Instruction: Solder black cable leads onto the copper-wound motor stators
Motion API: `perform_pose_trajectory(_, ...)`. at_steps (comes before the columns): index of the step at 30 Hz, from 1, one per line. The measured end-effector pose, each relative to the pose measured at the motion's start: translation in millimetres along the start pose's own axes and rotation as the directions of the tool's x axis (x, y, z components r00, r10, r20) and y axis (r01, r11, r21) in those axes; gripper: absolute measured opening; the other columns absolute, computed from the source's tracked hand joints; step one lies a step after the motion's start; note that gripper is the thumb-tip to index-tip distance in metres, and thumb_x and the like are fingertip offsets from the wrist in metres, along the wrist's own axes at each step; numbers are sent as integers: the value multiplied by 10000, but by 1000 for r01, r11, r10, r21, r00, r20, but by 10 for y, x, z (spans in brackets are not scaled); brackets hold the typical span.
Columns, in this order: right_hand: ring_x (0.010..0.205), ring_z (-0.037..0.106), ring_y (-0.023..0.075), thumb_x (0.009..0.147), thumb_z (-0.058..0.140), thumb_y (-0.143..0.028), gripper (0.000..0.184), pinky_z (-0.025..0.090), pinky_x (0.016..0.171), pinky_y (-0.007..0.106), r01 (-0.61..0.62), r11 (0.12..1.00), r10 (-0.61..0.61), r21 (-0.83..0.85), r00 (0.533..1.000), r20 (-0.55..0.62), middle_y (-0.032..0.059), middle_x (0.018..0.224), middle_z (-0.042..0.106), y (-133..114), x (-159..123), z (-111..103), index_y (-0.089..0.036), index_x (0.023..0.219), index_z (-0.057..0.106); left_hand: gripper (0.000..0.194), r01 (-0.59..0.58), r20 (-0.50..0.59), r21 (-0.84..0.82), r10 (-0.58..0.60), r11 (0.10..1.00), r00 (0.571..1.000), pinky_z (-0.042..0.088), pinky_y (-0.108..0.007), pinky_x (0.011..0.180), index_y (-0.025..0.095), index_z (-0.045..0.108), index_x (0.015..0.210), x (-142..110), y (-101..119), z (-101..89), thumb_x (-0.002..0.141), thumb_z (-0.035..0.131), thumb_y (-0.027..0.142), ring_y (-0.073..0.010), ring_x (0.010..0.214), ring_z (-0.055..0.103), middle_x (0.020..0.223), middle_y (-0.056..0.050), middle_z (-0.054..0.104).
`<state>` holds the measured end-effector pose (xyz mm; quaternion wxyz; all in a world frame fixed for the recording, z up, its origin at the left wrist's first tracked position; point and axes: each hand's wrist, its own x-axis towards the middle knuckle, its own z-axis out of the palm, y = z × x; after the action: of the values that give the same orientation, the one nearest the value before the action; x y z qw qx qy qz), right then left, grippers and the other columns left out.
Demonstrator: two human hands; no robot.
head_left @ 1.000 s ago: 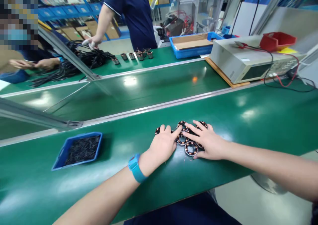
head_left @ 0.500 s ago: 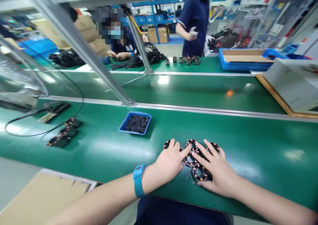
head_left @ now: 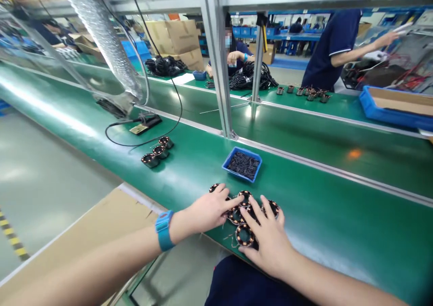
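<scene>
Several ring-shaped motor stators (head_left: 245, 235) with copper windings stand close together near the front edge of the green bench. My left hand (head_left: 210, 207), with a teal wrist strap, lies against the left side of the group, its index finger stretched over the stators. My right hand (head_left: 265, 238) rests on the right side of the group with its fingers spread. Both hands are open and touch the stators, partly hiding some of them. Thin wire ends stick out by the nearest stator.
Beyond the hands sits a blue bin (head_left: 241, 164) of small black pieces. Three more stators (head_left: 158, 151) stand at left, near a black cable (head_left: 142, 143) and a foil duct (head_left: 108, 40). A metal post (head_left: 216, 62) rises behind the bin. Two people work across the bench.
The view has turned left. Both hands and the stators between them have slid left along the bench, now in front of the blue bin.
</scene>
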<state>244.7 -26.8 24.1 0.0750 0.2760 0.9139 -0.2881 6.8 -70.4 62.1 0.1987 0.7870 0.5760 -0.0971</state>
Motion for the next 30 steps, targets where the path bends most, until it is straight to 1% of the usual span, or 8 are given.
perform_pose_trajectory(6, 1567, 65, 437, 784, 740, -570, 929, 151, 1139, 816, 122, 990, -119, 76, 992, -42, 75, 1729, 102, -674, 815, 36, -335, 1588, 338, 851, 66, -24, 19, -66, 998, 998, 548, -460, 986, 303, 339, 1579, -553, -961, 17, 804, 659, 161, -337, 1267, 474, 1235, -131, 548)
perform_pose_trajectory(11, 1554, 72, 458, 792, 711, -612, 921, 140, 1128, 836, 213, 970, -203, 118, 975, -90, 126, 1722, 124, -1012, 1546, 82, -296, 1578, 350, 799, 181, -16, 76, -180, 981, 983, 528, -437, 1060, 326, 356, 1578, -785, -1685, -30, 839, 603, 146, -323, 1397, 430, 1436, -131, 493)
perform_pose_trajectory(16, 1550, 79, 472, 806, 709, -600, 911, 106, 1111, 869, 246, 961, -231, 126, 965, -124, 155, 1709, 161, -1209, 2259, 43, -265, 1572, 348, 779, 271, -67, 226, -262, 936, 963, 513, -493, 1083, 333, 333, 1587, -818, -2184, -110, 873, 576, 138, -349, 1460, 396, 1550, -145, 433)
perform_pose_trajectory(20, 1547, 64, 507, 651, 821, -712, 1238, 122, 1137, 839, 261, 958, -243, 122, 959, -146, 245, 1697, 91, -1250, 2360, -120, -217, 1617, 225, 721, 356, -156, 271, -324, 894, 933, 537, -513, 1041, 177, 333, 1586, -853, -2420, -201, 901, 558, 157, -412, 1432, 414, 1492, -243, 452)
perform_pose_trajectory(23, 1544, 180, 442, 732, 767, -716, 1125, 288, 1172, 689, 371, 919, -334, 131, 912, -238, 241, 1680, 188, -1048, 2009, -324, -207, 1600, 265, 609, 371, -302, 308, -279, 876, 911, 497, -571, 1069, 63, 431, 1492, -916, -2316, -261, 915, 568, 199, -460, 1381, 440, 1438, -302, 453)
perform_pose_trajectory(26, 1433, 410, 332, 925, 638, -581, 694, 359, 1155, 537, 409, 906, -347, 108, 865, -362, 183, 1546, 480, -534, 1596, -559, -177, 1469, 487, 537, 326, -510, 254, -160, 911, 845, 507, -585, 1042, 78, 431, 1454, -905, -1774, -201, 963, 554, 257, -417, 1266, 541, 1352, -276, 531)
perform_pose_trajectory(28, 1342, 489, 311, 980, 587, -496, 508, 366, 1132, 512, 247, 962, -173, 120, 885, -432, 163, 1433, 594, -77, 1461, -703, -159, 1360, 599, 507, 200, -609, 144, -72, 969, 790, 561, -474, 986, 170, 419, 1457, -789, -1225, -53, 973, 562, 221, -302, 1115, 634, 1222, -176, 631)
perform_pose_trajectory(30, 1293, 524, 317, 991, 574, -470, 464, 386, 1105, 495, 4, 984, 75, 178, 899, -431, 169, 1372, 637, 364, 1463, -811, -140, 1310, 647, 475, 29, -585, 45, 3, 999, 811, 592, -366, 923, 226, 445, 1435, -588, -676, 164, 975, 558, 198, -239, 1048, 673, 1144, -121, 679)
